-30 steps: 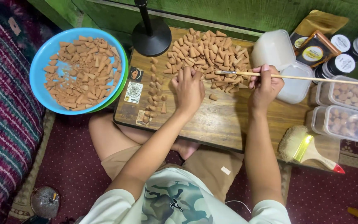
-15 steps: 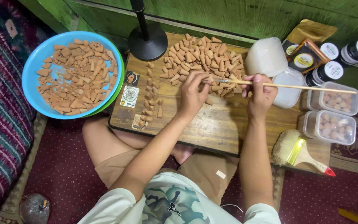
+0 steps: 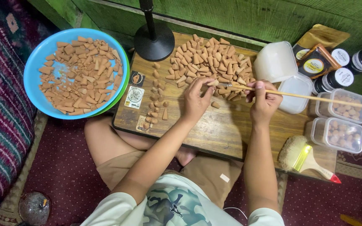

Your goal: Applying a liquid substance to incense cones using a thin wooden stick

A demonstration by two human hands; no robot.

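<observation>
One terracotta-coloured cone (image 3: pixel 213 83), pinched between thumb and fingertips of the left hand (image 3: pixel 197 99), held just above the wooden board (image 3: pixel 223 125) at the six o'clock edge of the loose cone heap (image 3: pixel 208 62); right hand (image 3: pixel 264 102) closed around a thin wooden-handled brush (image 3: pixel 298 95), bristle end pointing toward nine o'clock and meeting the held cone, handle running out toward three o'clock; one stray cone (image 3: pixel 215 104) lying on the board just below the left fingers; short column of small upright cones (image 3: pixel 158 100) at nine o'clock of the left hand; blue bowl (image 3: pixel 36 67) of further cones well apart at nine o'clock, off the board; black round stand base (image 3: pixel 153 39) at eleven o'clock; two white lidded tubs (image 3: pixel 277 60) at two o'clock of the right hand; two clear boxes (image 3: pixel 340 121) of round pieces at three o'clock; broad paintbrush (image 3: pixel 302 155) with yellow ferrule at five o'clock.
</observation>
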